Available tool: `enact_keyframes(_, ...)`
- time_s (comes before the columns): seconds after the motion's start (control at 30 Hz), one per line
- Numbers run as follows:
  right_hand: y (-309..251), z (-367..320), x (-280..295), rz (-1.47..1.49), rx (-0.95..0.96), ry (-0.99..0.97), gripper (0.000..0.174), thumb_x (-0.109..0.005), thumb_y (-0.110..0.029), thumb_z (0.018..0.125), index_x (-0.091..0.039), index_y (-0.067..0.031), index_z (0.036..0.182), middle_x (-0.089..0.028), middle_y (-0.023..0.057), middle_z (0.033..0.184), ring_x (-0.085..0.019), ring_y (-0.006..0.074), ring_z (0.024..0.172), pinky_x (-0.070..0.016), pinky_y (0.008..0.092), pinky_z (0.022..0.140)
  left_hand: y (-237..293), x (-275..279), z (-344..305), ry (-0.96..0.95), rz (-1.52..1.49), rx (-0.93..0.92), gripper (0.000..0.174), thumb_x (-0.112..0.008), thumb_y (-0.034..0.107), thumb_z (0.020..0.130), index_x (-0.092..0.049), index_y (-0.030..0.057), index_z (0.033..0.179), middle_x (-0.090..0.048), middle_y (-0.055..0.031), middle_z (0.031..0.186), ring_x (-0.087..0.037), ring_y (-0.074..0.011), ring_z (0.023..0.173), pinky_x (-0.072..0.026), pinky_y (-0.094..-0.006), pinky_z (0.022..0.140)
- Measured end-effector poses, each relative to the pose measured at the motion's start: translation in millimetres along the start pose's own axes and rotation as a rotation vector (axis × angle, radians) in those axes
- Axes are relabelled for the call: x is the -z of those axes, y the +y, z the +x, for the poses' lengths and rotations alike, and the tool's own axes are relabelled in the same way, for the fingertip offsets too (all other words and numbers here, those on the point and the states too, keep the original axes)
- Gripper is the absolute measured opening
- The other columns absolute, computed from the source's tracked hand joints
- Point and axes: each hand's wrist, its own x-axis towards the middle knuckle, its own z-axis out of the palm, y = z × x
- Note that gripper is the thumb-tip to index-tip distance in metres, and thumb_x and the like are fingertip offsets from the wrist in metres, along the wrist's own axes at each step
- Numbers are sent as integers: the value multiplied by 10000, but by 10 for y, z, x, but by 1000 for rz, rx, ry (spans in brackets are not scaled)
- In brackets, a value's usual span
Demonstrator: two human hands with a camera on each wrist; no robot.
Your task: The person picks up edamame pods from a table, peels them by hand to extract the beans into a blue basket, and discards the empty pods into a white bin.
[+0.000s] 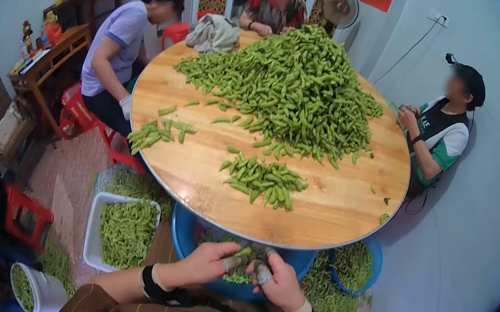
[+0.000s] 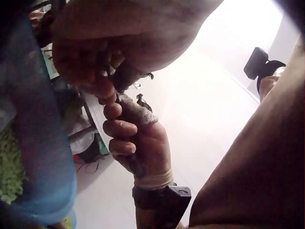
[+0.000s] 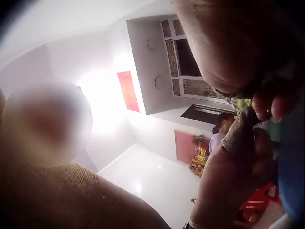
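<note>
Both hands meet above a blue basin at the near edge of the table. My left hand pinches a green soybean pod between its thumb and fingers; the pod also shows in the right wrist view. My right hand comes in from the other side, its fingertips curled against the same pod, which they partly hide. Dirty grey tape wraps the thumbs and a finger. Loose green beans lie in the basin beneath. Just ahead on the table is a small pile of soybean pods.
A large heap of pods covers the back of the round wooden table. Several people sit around it. A white tub, a white bucket and a blue tub stand on the floor, with scattered husks.
</note>
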Motion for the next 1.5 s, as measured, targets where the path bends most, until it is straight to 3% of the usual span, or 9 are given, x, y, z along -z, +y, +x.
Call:
enact_keyframes(0.2, 37, -22, -8, -79, -52, -65, 344, -489, -41, 840, -535, -21, 1181, -656, 40, 818, -575, 82, 593, -496, 246, 533, -77, -23, 48, -51, 198, -81, 210, -527, 111, 882, -606, 46, 1065, -626, -90, 813, -591, -160, 767, -467, -310, 708)
enact_keyframes(0.3, 120, -15, 8, -60, -33, -81, 353, -499, -40, 829, -535, -28, 1180, -667, 38, 837, -569, 78, 574, -482, 240, 520, -18, -39, 10, -34, 227, -95, 172, -551, 168, 913, -635, 74, 1030, -590, -1, 792, -501, -68, 663, -417, -235, 591)
enact_keyframes(0.63, 306, -2, 58, 163, -3, 88, 265, -480, -56, 887, -488, -6, 1147, -644, 41, 839, -533, 73, 576, -447, 224, 498, -161, -44, 81, 88, 386, -257, 207, -521, 131, 912, -611, 38, 1073, -614, -50, 821, -543, -113, 731, -448, -271, 664)
enact_keyframes(0.7, 293, -15, 102, 479, -63, 12, 199, -460, -42, 919, -511, -9, 1109, -610, 43, 878, -505, 65, 629, -435, 200, 517, -140, -41, 80, 96, 325, -183, 231, -509, 118, 874, -591, 30, 1071, -623, -169, 850, -610, -268, 764, -474, -338, 702)
enact_keyframes(1.13, 535, -14, -5, -275, 235, -23, 239, -495, -53, 887, -537, -25, 1120, -617, 23, 774, -564, 87, 629, -476, 233, 529, -150, -121, 70, -31, 338, -122, 176, -512, 108, 917, -610, 46, 1050, -568, 1, 779, -482, -87, 693, -416, -253, 632)
enact_keyframes(1.23, 251, -88, 3, 278, -66, -100, 165, -474, -75, 935, -574, -28, 1058, -604, 11, 787, -518, 67, 582, -454, 209, 497, -191, -96, 66, -80, 253, -107, 169, -522, 125, 920, -609, 51, 1045, -566, 6, 775, -472, -85, 688, -415, -252, 624)
enact_keyframes(1.33, 372, -51, 77, 362, -112, -219, 148, -475, -96, 947, -592, -28, 1008, -559, 5, 727, -474, 54, 566, -399, 196, 475, -249, -70, 77, -169, -88, 214, 178, -564, 141, 896, -602, 43, 1040, -554, 7, 752, -480, -93, 680, -420, -263, 614)
enact_keyframes(1.43, 399, -37, 40, 405, -87, -163, 127, -503, -96, 920, -608, -36, 961, -517, -21, 652, -445, 38, 518, -348, 192, 456, -229, -104, 74, -70, 172, -1, 187, -572, 144, 897, -595, 31, 1043, -536, 11, 726, -499, -89, 684, -426, -272, 595)
enact_keyframes(1.5, 390, -25, 38, 380, -91, -150, 128, -502, -98, 920, -610, -36, 948, -511, -24, 640, -441, 37, 512, -343, 192, 454, -299, -87, 84, 169, 920, -520, 140, -537, 139, 904, -608, 36, 968, -558, -57, 708, -533, -124, 638, -454, -319, 583)
